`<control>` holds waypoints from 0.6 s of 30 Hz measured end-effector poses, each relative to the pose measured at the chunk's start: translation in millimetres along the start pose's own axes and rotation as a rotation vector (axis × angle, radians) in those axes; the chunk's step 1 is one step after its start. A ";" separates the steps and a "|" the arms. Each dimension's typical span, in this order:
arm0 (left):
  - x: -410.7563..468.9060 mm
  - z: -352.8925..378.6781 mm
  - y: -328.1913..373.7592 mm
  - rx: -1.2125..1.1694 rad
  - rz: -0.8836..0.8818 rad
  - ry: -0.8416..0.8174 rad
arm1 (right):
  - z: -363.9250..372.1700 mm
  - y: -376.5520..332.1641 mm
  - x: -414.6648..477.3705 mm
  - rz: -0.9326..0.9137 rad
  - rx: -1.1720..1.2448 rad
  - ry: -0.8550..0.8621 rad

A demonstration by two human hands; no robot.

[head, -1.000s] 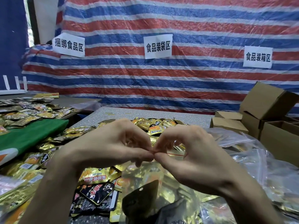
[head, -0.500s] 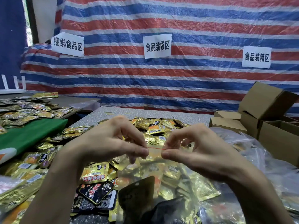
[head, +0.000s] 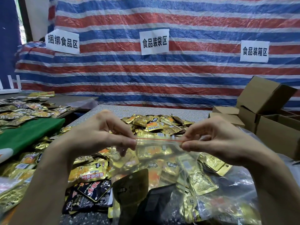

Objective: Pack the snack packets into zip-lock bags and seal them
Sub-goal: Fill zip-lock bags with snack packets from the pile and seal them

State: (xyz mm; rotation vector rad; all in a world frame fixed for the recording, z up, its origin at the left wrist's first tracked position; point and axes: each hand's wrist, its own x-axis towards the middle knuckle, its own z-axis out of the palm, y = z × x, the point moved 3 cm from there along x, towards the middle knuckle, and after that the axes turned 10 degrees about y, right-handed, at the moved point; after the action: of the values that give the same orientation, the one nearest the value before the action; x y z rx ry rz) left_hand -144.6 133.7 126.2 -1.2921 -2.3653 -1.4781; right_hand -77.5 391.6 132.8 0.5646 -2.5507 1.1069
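A clear zip-lock bag (head: 155,161) filled with gold and black snack packets hangs in front of me, its red zip strip (head: 158,140) stretched level between my hands. My left hand (head: 100,137) pinches the strip's left end between thumb and fingers. At the strip's right end, my right hand (head: 215,140) pinches it the same way. A heap of loose gold snack packets (head: 155,125) lies on the grey table (head: 170,110) behind the bag, with more gold and black packets (head: 90,181) spread beneath it.
Open cardboard boxes (head: 266,104) stand at the right. Clear plastic bags (head: 276,189) lie at the lower right. A green cloth (head: 27,135) and another table strewn with packets (head: 24,109) are at the left. A striped tarp with paper signs (head: 154,41) hangs behind.
My hands have slid apart along the zip strip, from touching at its middle to its two ends. The red strip now shows stretched between them.
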 end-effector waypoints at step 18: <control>-28.6 -54.3 -16.2 0.215 -0.091 0.185 | -42.1 -10.9 -22.1 -0.032 -0.070 0.287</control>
State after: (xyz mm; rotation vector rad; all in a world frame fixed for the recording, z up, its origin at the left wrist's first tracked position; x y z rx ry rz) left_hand -156.3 71.5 130.7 -0.9685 -2.4086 -1.2598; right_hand -48.1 421.2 158.0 0.3964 -2.3144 1.0037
